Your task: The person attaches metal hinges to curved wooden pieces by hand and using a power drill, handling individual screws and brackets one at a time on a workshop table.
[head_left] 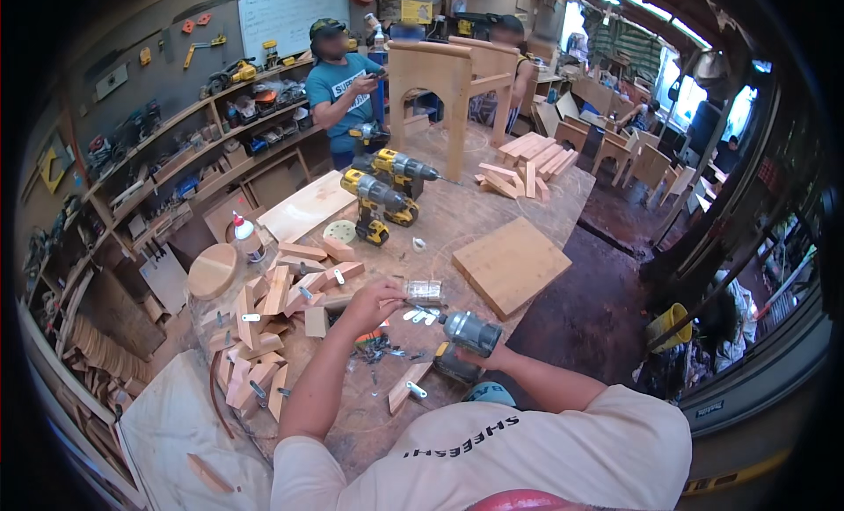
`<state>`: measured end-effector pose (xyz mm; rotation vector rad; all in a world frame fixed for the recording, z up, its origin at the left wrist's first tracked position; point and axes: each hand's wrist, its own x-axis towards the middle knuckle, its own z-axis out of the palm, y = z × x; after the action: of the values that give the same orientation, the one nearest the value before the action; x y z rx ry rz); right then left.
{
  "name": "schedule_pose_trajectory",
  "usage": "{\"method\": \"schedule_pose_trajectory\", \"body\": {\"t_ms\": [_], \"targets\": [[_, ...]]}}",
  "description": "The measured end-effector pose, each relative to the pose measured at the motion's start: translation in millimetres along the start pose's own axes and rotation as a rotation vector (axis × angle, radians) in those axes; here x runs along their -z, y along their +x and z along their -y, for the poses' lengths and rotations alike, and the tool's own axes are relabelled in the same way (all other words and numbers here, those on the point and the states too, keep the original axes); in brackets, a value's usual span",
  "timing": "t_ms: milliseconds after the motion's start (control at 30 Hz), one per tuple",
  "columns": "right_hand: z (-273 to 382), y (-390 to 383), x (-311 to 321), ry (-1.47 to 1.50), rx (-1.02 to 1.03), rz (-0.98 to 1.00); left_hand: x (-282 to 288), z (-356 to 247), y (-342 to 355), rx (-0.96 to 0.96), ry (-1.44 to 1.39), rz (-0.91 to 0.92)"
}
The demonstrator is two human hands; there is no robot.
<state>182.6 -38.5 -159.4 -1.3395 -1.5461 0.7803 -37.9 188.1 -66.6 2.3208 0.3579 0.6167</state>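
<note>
My right hand (498,358) grips a cordless drill (473,333) by its handle, just above the table, its nose pointing left. At the drill's tip, my left hand (376,306) is closed with its fingers pinched; what they hold is too small to name. Beside these fingertips lies a small clear plastic box (425,289). Several white slotted plates (418,316) lie under the drill's bit. Dark loose screws (376,347) are heaped nearer to me. A short wood block (409,388) with a white plate on it lies left of the drill's battery.
Angled wood blocks (277,287) are piled left of my forearm, near a glue bottle (247,237). Two yellow drills (374,202) stand farther back. A square board (512,265) lies at the table's right edge. Beyond, a wooden stool (431,80) stands near two people.
</note>
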Motion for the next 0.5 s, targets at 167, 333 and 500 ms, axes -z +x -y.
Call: {"method": "schedule_pose_trajectory", "body": {"t_ms": [167,333,500], "targets": [[-6.3,2.6,1.2,-0.007,-0.020,-0.008,2.9,-2.2,4.3,-0.092,0.086,-0.031],[1.5,5.8,0.0,-0.058,-0.007,0.008,4.4,1.0,-10.9,-0.036,0.076,-0.044],[38.8,11.9,7.3,-0.216,0.109,0.060,-0.9,6.2,-47.0,0.050,0.032,-0.062]]}}
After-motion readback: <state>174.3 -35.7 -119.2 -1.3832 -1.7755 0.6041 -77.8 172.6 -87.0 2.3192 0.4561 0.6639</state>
